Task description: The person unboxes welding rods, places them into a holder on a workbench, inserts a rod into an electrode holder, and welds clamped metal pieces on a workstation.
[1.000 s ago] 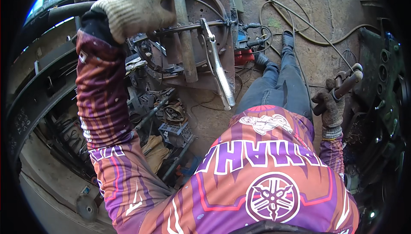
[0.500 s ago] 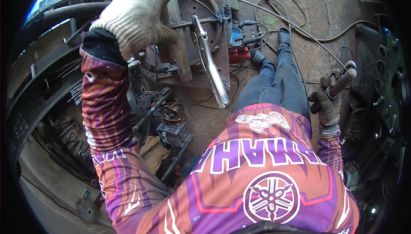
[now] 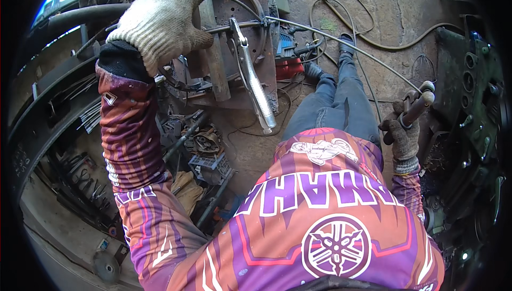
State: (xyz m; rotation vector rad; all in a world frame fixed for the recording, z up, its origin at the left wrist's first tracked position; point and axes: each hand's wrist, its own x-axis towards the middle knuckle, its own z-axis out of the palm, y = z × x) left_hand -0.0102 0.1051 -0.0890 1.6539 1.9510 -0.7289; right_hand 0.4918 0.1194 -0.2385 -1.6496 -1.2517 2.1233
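Note:
My left hand [image 3: 160,22], in a pale knitted glove, rests at the metal jig [image 3: 237,75]. Its index finger and thumb are stretched apart; the other fingers are hidden. Silver locking pliers [image 3: 253,78] hang from a thin bar that crosses the curved ring [image 3: 258,11] on the jig. At the right, my gloved right hand [image 3: 404,139] is wrapped round a short tubular metal tool [image 3: 416,108]. A long thin rod [image 3: 346,45] runs from that tool to the ring's edge beside the pliers. Whether the rod touches the bar there, I cannot tell.
Cables [image 3: 368,30] curl over the concrete floor beyond my feet. A blue-and-red machine [image 3: 288,51] stands beside the jig. Below it is a grey plastic crate [image 3: 210,168] among metal scraps. Dark metal machinery [image 3: 474,94] lines the right side; a curved beam [image 3: 37,142] runs along the left.
The rod's far end has come down toward the bar beside the pliers. My right hand keeps its hold on the tool. My left hand stays at the jig, and the whole view has shifted slightly.

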